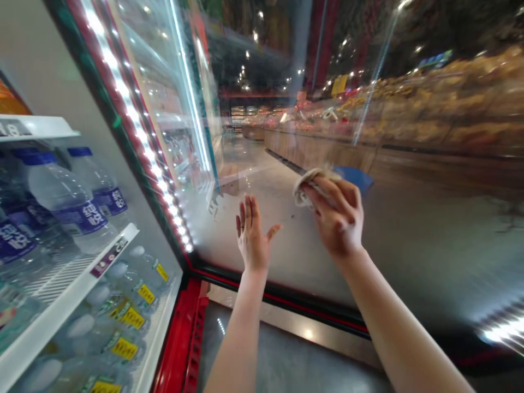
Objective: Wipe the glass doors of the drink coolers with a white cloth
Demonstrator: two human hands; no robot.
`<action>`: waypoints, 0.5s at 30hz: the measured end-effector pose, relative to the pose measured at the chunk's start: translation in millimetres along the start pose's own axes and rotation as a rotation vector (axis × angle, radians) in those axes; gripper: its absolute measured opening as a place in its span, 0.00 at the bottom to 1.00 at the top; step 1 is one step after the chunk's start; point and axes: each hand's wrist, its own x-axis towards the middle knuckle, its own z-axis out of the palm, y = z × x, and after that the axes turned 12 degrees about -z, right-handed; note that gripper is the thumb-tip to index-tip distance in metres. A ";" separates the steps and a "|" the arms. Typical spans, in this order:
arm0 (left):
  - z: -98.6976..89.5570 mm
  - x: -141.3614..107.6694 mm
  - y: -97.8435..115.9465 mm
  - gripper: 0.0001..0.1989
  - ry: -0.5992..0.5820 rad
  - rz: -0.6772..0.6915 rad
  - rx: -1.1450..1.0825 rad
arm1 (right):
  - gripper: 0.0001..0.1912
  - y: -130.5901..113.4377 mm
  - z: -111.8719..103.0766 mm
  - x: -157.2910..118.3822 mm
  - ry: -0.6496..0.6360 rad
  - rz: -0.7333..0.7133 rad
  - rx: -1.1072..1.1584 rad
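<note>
My right hand (339,218) is closed round a crumpled pale cloth (305,188) at the glass door (295,245) of a drinks fridge. Beside it to the left, my left hand (254,234) is open, fingers stretched upward and thumb out. Its palm faces the glass; whether it touches cannot be told. A black and red frame (315,307) runs along the door's lower edge, below both hands. Part of the cloth is hidden under the right fingers.
Fridge shelves on the left hold blue-capped bottles (82,213) and white-capped bottles with yellow labels (131,316). A bright LED strip (135,114) lines the fridge edge. Through the glass show a shop aisle and blurred display stands (442,109).
</note>
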 end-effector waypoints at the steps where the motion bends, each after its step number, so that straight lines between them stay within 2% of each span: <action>1: -0.6 -1.1 1.9 0.58 -0.007 0.034 0.015 | 0.24 1.8 -4.9 -6.4 0.042 0.049 -0.053; 5: 2.1 -8.4 15.9 0.56 -0.047 0.203 0.063 | 0.23 5.5 -14.7 -8.5 0.104 0.209 -0.114; 8: 9.1 -14.7 28.7 0.58 -0.070 0.313 0.073 | 0.25 -1.9 -12.5 -3.1 0.074 0.212 -0.073; 13: 15.5 -19.7 36.7 0.62 -0.059 0.300 0.110 | 0.31 -8.0 -24.1 -30.3 -0.055 0.171 -0.056; 15: 15.4 -19.4 36.1 0.64 -0.054 0.303 0.111 | 0.32 -3.5 -32.3 -42.5 -0.041 0.197 -0.097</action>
